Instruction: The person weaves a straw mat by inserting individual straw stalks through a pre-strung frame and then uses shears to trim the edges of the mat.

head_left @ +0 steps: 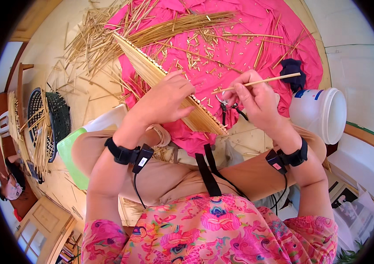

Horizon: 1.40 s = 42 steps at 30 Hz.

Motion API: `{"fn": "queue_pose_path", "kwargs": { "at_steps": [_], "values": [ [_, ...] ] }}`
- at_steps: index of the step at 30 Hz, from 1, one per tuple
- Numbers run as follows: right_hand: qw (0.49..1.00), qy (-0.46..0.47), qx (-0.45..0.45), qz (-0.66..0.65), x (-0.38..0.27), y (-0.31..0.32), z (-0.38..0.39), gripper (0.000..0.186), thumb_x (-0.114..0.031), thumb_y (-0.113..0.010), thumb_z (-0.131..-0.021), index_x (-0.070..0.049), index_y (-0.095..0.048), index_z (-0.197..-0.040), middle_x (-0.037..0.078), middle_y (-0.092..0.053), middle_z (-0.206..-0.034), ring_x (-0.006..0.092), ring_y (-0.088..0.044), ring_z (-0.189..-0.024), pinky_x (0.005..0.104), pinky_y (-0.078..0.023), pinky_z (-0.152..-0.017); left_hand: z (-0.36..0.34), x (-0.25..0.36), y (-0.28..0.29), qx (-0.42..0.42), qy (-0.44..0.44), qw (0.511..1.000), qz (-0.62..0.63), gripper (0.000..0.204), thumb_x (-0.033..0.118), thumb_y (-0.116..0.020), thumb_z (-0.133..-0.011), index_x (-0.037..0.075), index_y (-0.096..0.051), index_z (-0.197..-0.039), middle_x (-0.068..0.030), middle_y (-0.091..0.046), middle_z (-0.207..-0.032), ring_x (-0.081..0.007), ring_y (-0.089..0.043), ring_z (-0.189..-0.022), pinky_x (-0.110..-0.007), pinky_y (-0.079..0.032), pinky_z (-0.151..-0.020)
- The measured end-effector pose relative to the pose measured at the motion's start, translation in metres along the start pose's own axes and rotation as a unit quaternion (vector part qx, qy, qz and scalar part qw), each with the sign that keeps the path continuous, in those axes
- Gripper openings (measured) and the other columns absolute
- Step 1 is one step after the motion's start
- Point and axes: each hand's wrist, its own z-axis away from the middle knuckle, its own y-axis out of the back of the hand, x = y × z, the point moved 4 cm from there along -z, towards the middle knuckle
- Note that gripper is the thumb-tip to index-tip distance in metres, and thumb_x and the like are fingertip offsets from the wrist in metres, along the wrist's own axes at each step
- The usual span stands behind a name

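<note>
The person sits on the floor (52, 48) with a pink cloth (279, 35) spread ahead of the knees.

Left hand (167, 99): it lies palm-down on a woven straw panel (160, 75), a flat fan-like strip of bound stalks that runs diagonally from the far left part of the cloth down to the person's lap. The fingers are curled together over the panel's upper edge, pressing on it.

Right hand (255, 101): the fingers are pinched together on a single straw stalk (261, 81), which points out to the right, roughly level, with its near end close to the panel's edge. The stalk's far end passes over a dark cloth bundle (293, 70).

A pair of small scissors (226, 108) lies just below the right hand, between it and the panel (whether the hand touches them cannot be told).

Surroundings: loose straw stalks (173, 26) and short cut pieces are scattered across the cloth and the floor beyond its left edge. A white plastic bucket (321, 114) lies on its side just right of the right hand. A dark mesh basket (52, 119) holding more stalks stands at the floor's left side, well apart from both hands. Each wrist carries a black band with a cable.
</note>
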Motion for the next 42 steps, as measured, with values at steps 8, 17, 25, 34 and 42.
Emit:
{"fn": "queue_pose_path", "kwargs": {
  "at_steps": [8,17,25,34,42],
  "values": [
    [0.996,-0.076,-0.044,-0.018,0.029,-0.018,0.017,0.007,-0.004,-0.059,-0.099,0.0,-0.054,-0.102,0.008,-0.065,-0.089,0.0109,-0.067,-0.079,0.0257,-0.053,-0.069,0.001,0.002,0.001,-0.028,0.012,0.999,0.01,0.029,0.006,-0.072,-0.074,0.004,-0.06,-0.101,-0.0123,-0.061,-0.093,-0.0324,-0.059,-0.098,-0.043,-0.044,-0.099],
    [0.998,-0.025,-0.018,0.051,0.031,-0.027,0.016,0.005,-0.001,-0.062,-0.097,0.0,-0.059,-0.101,0.007,-0.062,-0.088,0.012,-0.066,-0.079,0.0275,-0.051,-0.068,0.001,0.004,0.003,-0.044,0.035,0.998,-0.012,0.031,0.006,-0.072,-0.074,0.003,-0.06,-0.102,-0.0119,-0.062,-0.096,-0.0317,-0.059,-0.102,-0.044,-0.044,-0.101],
    [0.996,0.001,-0.011,0.083,0.025,-0.031,0.016,0.007,-0.003,-0.065,-0.095,0.0,-0.061,-0.1,0.009,-0.062,-0.085,0.0185,-0.066,-0.073,0.031,-0.051,-0.066,0.001,0.006,0.003,-0.038,0.038,0.998,-0.018,0.032,0.006,-0.073,-0.075,0.003,-0.059,-0.104,-0.0121,-0.062,-0.098,-0.0317,-0.059,-0.103,-0.044,-0.044,-0.101],
    [0.995,-0.016,-0.031,0.096,0.018,-0.034,0.016,0.008,-0.005,-0.066,-0.094,-0.001,-0.06,-0.098,0.011,-0.065,-0.08,0.0224,-0.067,-0.071,0.0336,-0.052,-0.064,0.001,0.006,0.003,-0.033,0.034,0.999,-0.015,0.033,0.004,-0.073,-0.073,0.003,-0.059,-0.103,-0.0117,-0.061,-0.095,-0.0314,-0.059,-0.1,-0.043,-0.045,-0.098],
    [0.995,0.009,-0.001,0.099,0.02,-0.033,0.015,0.009,-0.006,-0.066,-0.094,-0.001,-0.06,-0.099,0.011,-0.065,-0.083,0.0221,-0.067,-0.071,0.0336,-0.052,-0.064,0.001,0.006,0.003,-0.024,0.029,0.999,-0.023,0.033,0.004,-0.072,-0.073,0.003,-0.059,-0.103,-0.0117,-0.061,-0.095,-0.0314,-0.059,-0.099,-0.042,-0.046,-0.097]
  ]
}}
